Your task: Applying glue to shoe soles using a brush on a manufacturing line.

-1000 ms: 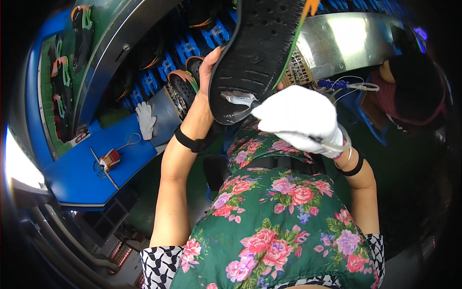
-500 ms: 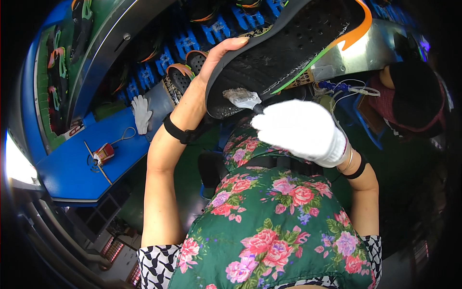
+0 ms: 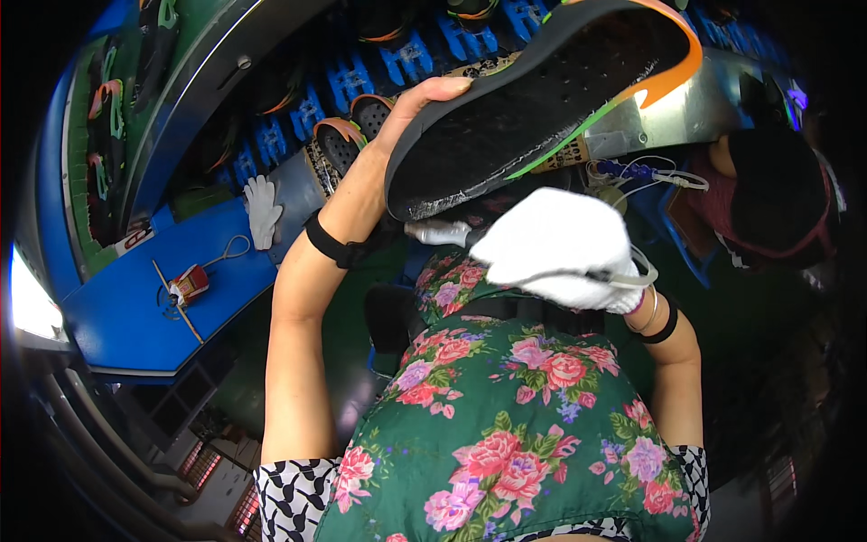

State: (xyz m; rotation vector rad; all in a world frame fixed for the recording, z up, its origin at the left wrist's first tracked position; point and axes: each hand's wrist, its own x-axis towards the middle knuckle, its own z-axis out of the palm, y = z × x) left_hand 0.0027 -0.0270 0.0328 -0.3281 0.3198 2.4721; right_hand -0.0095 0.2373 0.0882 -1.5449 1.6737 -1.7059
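The shoe sole (image 3: 533,117) is held up, tilted, its rim clamped in the grip of the left hand (image 3: 406,122). A brush (image 3: 439,232) is clasped by the white-gloved right hand (image 3: 555,244), the handle mostly hidden; the bristles are placed just below the heel end, and whether the sole is touched cannot be told. Since the sole's broad face looks dark with a faint sheen, its coating is judged to be well advanced; the pale, rough streaks along the green-edged side may be left to be covered. Farther out, dark clogs (image 3: 338,149) are seen; on the blue counter (image 3: 117,334) a small red container (image 3: 189,284) is set, with a grey glove (image 3: 262,212) laid by its far edge.
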